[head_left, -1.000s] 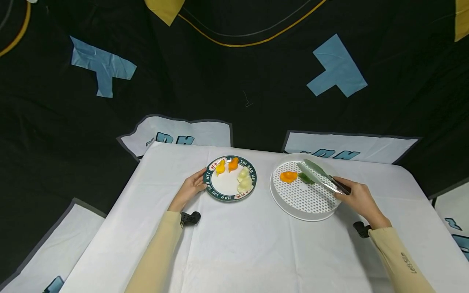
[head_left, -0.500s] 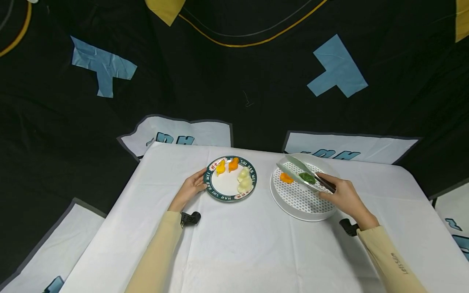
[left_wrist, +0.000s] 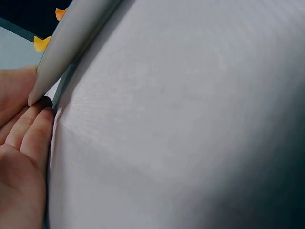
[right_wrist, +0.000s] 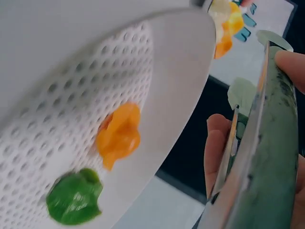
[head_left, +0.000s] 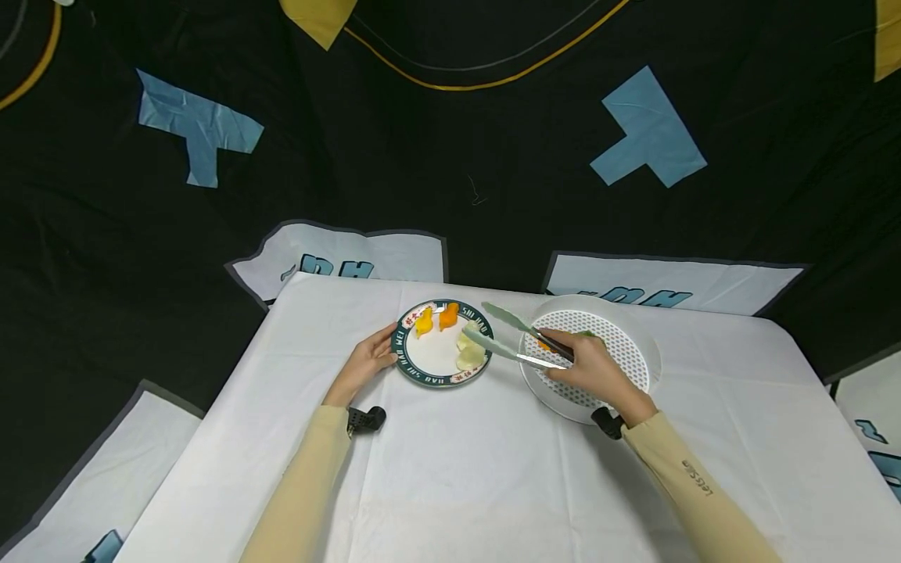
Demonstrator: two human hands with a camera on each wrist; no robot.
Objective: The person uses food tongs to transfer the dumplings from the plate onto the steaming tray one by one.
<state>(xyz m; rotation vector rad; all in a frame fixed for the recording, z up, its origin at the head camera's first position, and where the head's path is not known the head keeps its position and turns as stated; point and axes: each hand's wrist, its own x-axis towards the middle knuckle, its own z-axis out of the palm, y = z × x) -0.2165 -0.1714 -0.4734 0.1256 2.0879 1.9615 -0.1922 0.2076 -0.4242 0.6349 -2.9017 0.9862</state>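
Observation:
My left hand [head_left: 366, 363] holds the left rim of a white plate [head_left: 425, 379] with a green lettered border. In the left wrist view the thumb lies above the plate's edge [left_wrist: 78, 40] and the fingers below. On the plate lie yellow [head_left: 424, 322], orange [head_left: 448, 316] and pale [head_left: 470, 356] dumpling-like pieces. My right hand [head_left: 598, 375] grips metal tongs [head_left: 531, 361] with pale green tips. Those tips are spread over the plate's right side, with nothing visible between them. Beneath the right hand stands a white perforated steamer tray [head_left: 649, 344], holding an orange piece [right_wrist: 119, 136] and a green piece [right_wrist: 74, 198].
A white cloth [head_left: 464, 469] covers the table. Behind it hangs a black curtain [head_left: 422, 156] with blue tape [head_left: 200, 129] and a yellow cable [head_left: 457, 87]. Wrist cameras [head_left: 366, 420] sit on both wrists.
The right hand and tongs have moved left from above the steamer tray to the plate's right side. The left hand and plate have stayed still.

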